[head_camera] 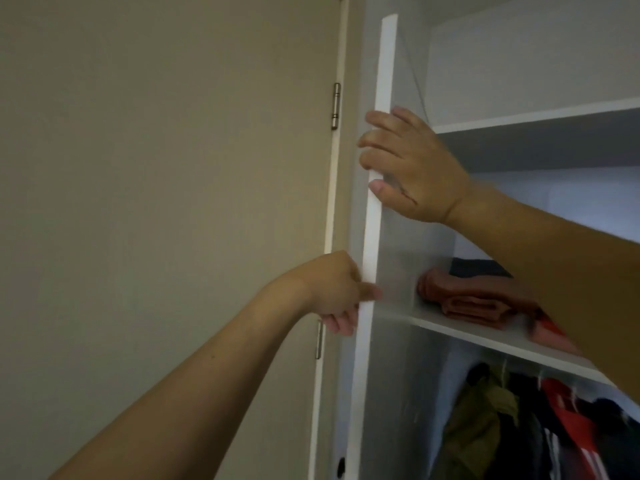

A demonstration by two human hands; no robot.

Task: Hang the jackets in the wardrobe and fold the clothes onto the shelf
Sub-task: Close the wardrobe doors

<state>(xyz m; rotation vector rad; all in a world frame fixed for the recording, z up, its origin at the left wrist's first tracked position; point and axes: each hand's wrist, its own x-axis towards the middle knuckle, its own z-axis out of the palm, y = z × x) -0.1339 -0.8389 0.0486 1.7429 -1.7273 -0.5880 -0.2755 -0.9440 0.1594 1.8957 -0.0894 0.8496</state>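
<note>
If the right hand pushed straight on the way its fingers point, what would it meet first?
The right hand already grips the white door edge; its fingers point left, so beyond that probably the beige room door, though depth is unclear.

— From where does the camera look?

— From the person's head, very near the wardrobe [585, 64]. It faces forward and a little up along the white door edge [377, 188], and the wide lens bends it.

— Is there a second view?

— No, only this one, so nothing is shared.
</note>
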